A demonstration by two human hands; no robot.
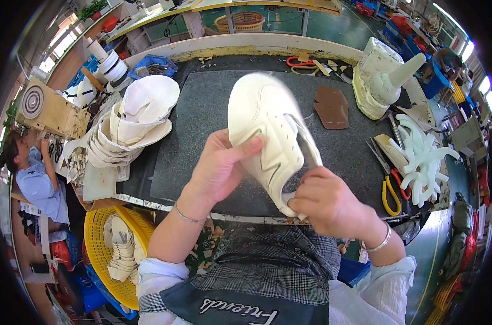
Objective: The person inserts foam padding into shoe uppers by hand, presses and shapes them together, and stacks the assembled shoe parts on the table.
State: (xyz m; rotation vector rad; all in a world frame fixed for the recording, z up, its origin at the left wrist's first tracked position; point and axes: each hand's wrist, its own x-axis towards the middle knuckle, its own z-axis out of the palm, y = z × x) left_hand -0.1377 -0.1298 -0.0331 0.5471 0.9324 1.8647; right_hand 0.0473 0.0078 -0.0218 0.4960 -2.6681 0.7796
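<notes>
A white shoe upper (pixel 263 116) hangs over the dark work mat, its rounded toe end pointing away from me. My left hand (pixel 219 165) grips its left side, thumb on top and fingers underneath. The fingers of my right hand (pixel 332 200) are closed on the near right end of the upper, where a narrow curved edge stands apart from the body. My right fingertips are partly hidden. On the mat beyond my right hand lies a brown flat piece (pixel 331 108). To the left rises a stack of white shoe uppers (pixel 140 122).
Scissors with yellow and red handles (pixel 391 194) lie at right beside white branching strips (pixel 422 157). A crusted white container (pixel 377 76) stands at back right, near red-handled scissors (pixel 302 64). A yellow basket (pixel 102 271) of white pieces sits lower left. Another person (pixel 37 179) works far left.
</notes>
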